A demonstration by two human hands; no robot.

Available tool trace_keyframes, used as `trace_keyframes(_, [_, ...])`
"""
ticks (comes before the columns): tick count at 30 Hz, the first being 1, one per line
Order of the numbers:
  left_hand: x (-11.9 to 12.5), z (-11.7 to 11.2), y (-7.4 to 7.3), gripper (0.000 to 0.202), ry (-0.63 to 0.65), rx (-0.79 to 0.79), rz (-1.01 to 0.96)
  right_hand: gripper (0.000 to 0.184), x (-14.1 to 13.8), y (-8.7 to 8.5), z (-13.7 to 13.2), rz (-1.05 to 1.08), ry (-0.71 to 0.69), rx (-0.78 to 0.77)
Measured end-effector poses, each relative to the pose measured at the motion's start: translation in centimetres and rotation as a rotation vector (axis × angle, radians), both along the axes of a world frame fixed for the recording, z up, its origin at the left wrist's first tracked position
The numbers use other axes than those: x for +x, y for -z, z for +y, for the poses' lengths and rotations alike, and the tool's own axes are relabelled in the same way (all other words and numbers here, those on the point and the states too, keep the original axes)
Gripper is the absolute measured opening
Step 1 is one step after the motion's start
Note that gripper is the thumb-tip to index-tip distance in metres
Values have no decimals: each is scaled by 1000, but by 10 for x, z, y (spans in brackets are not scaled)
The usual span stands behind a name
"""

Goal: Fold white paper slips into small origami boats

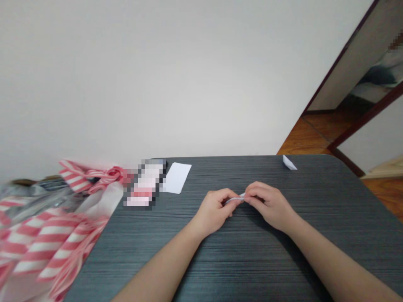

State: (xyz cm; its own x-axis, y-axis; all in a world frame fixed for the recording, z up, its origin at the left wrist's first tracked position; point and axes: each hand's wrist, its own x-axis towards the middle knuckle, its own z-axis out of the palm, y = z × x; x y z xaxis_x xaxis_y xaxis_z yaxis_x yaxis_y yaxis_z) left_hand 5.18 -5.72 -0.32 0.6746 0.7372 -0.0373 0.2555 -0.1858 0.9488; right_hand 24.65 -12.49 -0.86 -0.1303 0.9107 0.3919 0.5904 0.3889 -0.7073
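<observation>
Dark grey, wood-grained tabletop (239,260) against a white wall (189,75); over the tabletop's middle, the bare left hand (217,209) and bare right hand (269,205), nearly touching, pinch a small, thin piece of white paper (242,197).

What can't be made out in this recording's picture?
All in the head view:
- Small white piece: mostly hidden by the fingers of the left hand and right hand; full shape unclear.
- Dark-edged rectangular item: pixelation hides its details.
- Tabletop: near side cut off by the bottom edge.
- Striped cloth: cut off by the left edge.
</observation>
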Motion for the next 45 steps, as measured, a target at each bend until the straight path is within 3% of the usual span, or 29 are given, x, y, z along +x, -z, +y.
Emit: trace_keyframes(45, [-1, -1, 6, 27, -27, -1, -28, 10, 1, 3, -2, 51, 96, -11])
